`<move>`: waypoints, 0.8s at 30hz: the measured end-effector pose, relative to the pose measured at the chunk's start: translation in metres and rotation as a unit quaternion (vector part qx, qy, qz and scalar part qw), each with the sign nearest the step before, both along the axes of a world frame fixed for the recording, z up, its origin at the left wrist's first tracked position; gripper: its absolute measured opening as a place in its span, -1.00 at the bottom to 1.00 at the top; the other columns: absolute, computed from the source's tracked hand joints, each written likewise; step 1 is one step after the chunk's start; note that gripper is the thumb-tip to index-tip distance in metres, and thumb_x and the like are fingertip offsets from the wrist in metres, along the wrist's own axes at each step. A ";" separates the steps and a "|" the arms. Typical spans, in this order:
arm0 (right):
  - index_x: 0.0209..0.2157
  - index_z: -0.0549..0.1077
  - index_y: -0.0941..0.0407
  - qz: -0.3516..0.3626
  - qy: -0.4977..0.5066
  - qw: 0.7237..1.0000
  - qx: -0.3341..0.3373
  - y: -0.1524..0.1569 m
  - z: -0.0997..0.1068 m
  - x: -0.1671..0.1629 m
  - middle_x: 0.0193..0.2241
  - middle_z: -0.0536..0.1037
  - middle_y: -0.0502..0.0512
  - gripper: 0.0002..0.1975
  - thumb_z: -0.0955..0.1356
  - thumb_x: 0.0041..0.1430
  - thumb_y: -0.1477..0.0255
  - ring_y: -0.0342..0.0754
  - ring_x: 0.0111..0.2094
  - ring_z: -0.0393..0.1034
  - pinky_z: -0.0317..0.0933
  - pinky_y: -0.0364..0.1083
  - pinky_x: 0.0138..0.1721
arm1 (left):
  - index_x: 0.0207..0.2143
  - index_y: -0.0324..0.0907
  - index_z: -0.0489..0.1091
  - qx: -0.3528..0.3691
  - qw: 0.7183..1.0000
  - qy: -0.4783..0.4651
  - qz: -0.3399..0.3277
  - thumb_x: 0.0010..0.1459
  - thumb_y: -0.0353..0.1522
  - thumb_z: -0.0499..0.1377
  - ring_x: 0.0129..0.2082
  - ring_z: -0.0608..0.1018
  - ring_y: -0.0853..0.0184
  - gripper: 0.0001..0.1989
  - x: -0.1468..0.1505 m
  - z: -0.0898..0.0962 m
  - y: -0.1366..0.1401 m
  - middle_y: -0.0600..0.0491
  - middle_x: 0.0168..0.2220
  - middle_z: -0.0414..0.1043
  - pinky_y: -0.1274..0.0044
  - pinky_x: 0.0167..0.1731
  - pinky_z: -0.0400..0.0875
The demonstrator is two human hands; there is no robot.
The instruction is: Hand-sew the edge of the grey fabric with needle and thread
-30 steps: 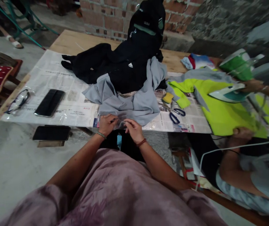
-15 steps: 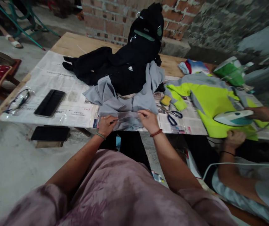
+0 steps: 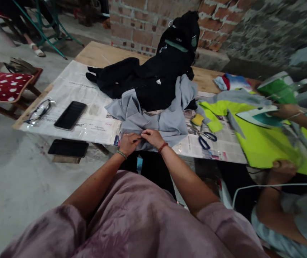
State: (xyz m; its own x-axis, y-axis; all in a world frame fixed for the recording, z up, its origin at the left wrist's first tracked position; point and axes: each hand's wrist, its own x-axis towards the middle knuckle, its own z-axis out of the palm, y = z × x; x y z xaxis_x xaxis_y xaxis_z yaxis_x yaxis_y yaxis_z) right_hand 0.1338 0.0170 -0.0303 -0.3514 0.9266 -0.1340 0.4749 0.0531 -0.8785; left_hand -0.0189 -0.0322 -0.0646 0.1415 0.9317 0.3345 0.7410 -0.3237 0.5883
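Grey fabric lies bunched at the table's front edge, in front of a black garment. My left hand pinches the near edge of this fabric, fingers closed. Close beside it, my right hand is also closed, thumb and fingertips pinched on the same edge; the two hands nearly touch. Anything small between the fingertips is too fine to make out. To the right of my hands lie scissors with dark blue handles and a small yellow piece.
A phone and glasses lie on the newspaper-covered table at left. Below the edge is another dark phone-like slab. At right, a co-worker's hand moves an iron over a yellow-green garment. A patterned stool stands left.
My right hand has moved left along the fabric edge, up to my left hand. The co-worker's iron has shifted across the yellow-green garment. The whole view has swung slightly.
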 end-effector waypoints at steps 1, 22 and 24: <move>-0.51 0.46 0.15 -0.012 0.012 1.000 -0.008 -0.001 0.000 -0.001 -0.62 0.43 -0.12 -0.90 0.32 -0.05 0.43 -0.28 -0.61 0.22 0.12 -0.28 -0.55 | -0.31 -0.10 0.50 -0.002 1.000 -0.008 0.001 0.08 -0.43 0.15 -0.35 0.52 0.35 -0.85 0.000 0.000 0.000 0.05 -0.35 0.52 0.48 -0.27 0.34; -0.56 0.27 0.16 -0.173 0.164 0.964 -0.116 0.006 0.006 -0.014 -0.70 0.38 -0.14 -0.92 0.31 -0.10 0.55 -0.31 -0.72 0.15 0.02 -0.29 -0.66 | -0.39 -0.18 0.48 0.003 0.996 -0.087 0.013 0.11 -0.38 0.16 -0.40 0.48 0.37 -0.89 0.001 0.005 0.002 0.06 -0.44 0.47 0.52 -0.33 0.33; -0.56 0.29 0.16 -0.140 0.145 0.973 -0.115 0.004 0.005 -0.015 -0.72 0.37 -0.15 -0.93 0.31 -0.11 0.56 -0.30 -0.72 0.16 0.02 -0.28 -0.66 | -0.40 -0.18 0.48 0.004 0.996 -0.086 0.001 0.11 -0.39 0.15 -0.40 0.47 0.38 -0.89 0.000 0.004 0.003 0.07 -0.45 0.47 0.53 -0.32 0.33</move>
State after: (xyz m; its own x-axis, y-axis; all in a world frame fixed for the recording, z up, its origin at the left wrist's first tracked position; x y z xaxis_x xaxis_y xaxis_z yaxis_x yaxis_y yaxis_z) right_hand 0.1187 0.0209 -0.0253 -0.1444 0.9484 -0.2822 0.1723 -0.2567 -0.9510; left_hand -0.0186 -0.0291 -0.0611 0.0795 0.9289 0.3616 0.6296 -0.3280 0.7043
